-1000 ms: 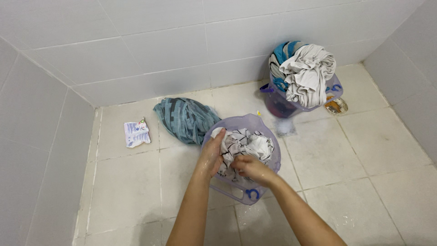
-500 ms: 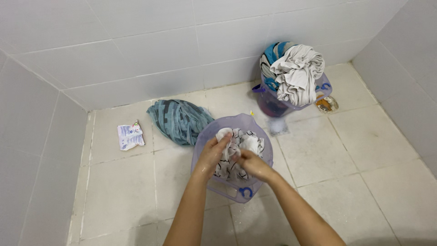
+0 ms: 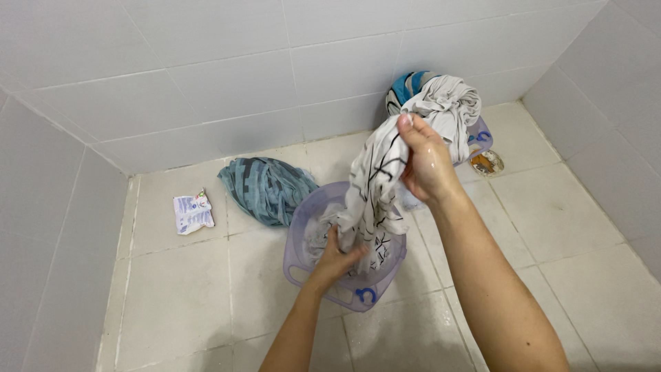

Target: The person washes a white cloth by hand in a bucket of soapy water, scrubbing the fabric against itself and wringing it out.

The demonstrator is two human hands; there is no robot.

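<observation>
Wet white cloth with black lines point(image 3: 375, 186) hangs stretched between my hands: my right hand point(image 3: 428, 165) grips its top, raised high, while my left hand point(image 3: 335, 256) squeezes its lower end inside the lilac basin point(image 3: 344, 293) on the floor. Left of my hands lies a crumpled teal garment point(image 3: 265, 189); behind my right hand another basin point(image 3: 480, 134) holds heaped laundry.

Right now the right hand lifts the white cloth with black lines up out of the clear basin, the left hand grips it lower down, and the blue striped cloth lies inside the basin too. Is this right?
Not quite. The blue striped cloth lies on the floor tiles beside the clear basin, not inside it. The rest holds: the head view shows the right hand lifting the white cloth with black lines while the left hand grips it lower down.
</observation>
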